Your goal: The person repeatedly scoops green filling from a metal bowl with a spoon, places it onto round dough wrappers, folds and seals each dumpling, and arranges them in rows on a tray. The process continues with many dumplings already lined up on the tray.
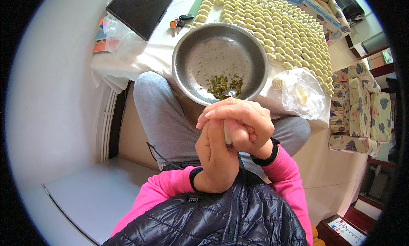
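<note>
Both hands are pressed together above my lap, around a pale dumpling [227, 132] that shows only as a sliver between the fingers. My left hand [217, 153] is on the lower left, its fingers pointing up. Over it curls my right hand [246, 121], fingers bent across the left fingertips. Just beyond them stands a wide steel bowl [220, 51] with a little chopped green filling [219, 86] at its near side. A metal spoon [230, 93] rests in the filling, its handle hidden behind my right hand.
Rows of folded dumplings [281, 38] cover the table's far right. A plastic bag [303, 95] holding round dough wrappers [301, 96] lies right of the bowl. Keys [180, 22] and a black flat-screen device [140, 11] are at the back left. A floral armchair [359, 108] stands at right.
</note>
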The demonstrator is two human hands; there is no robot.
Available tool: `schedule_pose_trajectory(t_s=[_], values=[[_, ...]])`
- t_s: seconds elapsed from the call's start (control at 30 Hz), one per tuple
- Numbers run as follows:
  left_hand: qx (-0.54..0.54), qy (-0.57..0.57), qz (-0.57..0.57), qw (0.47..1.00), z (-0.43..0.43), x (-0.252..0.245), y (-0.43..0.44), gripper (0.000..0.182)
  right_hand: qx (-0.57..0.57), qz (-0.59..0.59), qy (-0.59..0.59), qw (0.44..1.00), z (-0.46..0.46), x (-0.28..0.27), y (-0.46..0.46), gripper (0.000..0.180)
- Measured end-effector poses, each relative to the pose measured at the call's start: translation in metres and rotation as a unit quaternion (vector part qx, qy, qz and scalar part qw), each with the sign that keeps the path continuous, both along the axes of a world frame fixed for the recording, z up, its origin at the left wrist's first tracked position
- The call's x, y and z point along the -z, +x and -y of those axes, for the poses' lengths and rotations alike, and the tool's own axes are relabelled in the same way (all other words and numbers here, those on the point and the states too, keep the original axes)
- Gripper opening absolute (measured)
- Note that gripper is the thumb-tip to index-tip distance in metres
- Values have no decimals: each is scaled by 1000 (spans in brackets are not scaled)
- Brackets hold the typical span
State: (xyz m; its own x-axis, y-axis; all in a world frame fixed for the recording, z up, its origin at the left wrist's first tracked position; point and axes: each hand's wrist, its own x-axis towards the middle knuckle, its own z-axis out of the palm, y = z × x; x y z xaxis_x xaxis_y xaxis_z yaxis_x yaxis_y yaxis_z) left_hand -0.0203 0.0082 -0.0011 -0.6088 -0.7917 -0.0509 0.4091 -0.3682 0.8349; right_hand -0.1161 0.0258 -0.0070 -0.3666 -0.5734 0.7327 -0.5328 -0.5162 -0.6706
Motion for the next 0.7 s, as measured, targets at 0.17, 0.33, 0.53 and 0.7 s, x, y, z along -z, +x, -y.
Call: schedule_pose_trajectory(t_s=[0.17,0.33,0.53,0.7], values=[[5,-153,80,985,-8,2,16,30,-26,-76,-5,997,-5,-9,0,18],[139,-10,-126,982,-12,21,27,26,-53,-113,-19,992,-11,-20,5,17],[363,513,-505,591,0,32,16,18,14,-103,-36,994,-7,-24,18,20],[339,581,-550,495,-3,11,8,26,7,-96,-45,994,-5,-21,17,27]])
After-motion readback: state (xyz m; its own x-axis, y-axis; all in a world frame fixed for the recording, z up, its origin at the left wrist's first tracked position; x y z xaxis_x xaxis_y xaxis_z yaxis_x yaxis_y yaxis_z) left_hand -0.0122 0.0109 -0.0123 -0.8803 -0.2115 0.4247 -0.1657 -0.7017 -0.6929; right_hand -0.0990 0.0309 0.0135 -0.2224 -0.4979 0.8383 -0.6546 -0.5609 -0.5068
